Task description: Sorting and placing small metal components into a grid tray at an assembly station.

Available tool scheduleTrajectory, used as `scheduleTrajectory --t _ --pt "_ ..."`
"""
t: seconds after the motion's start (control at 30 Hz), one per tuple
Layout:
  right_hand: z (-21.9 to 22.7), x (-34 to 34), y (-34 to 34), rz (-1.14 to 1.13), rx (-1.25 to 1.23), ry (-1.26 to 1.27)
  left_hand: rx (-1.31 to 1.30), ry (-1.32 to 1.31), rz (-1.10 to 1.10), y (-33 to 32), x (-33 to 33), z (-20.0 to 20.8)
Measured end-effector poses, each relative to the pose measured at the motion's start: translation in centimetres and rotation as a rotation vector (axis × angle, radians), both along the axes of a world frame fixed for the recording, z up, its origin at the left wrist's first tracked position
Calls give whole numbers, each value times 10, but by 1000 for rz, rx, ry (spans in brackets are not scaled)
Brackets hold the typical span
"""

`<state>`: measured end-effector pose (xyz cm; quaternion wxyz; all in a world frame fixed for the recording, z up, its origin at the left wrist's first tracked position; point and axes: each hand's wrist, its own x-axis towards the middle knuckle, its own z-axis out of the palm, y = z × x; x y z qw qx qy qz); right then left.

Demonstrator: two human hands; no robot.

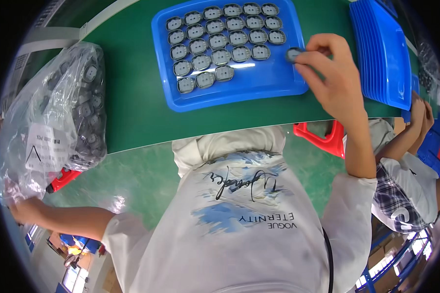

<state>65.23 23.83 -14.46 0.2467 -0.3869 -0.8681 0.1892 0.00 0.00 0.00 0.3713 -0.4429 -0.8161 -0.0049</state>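
Mostly green, the table stands over a shiny green floor. Parts sit in rows in a blue tray. At its right edge, the right hand pinches one grey part, fingertips close together. The left hand is by a clear bag; its fingers are too blurry to tell. The label has dark print. The shirt has upside-down words.
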Motion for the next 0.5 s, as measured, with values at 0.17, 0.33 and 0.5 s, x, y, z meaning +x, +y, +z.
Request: scheduleTrajectory --t 0.17,0.33,0.5 --pt "-9 -24 -2 158 156 -166 5 -666 -605 52 10 -13" --pt "-7 -22 5 209 198 -156 -350 -674 -1142 97 107 -26" --pt "-5 -14 7 198 208 -184 -377 -737 -1182 109 179 -49"
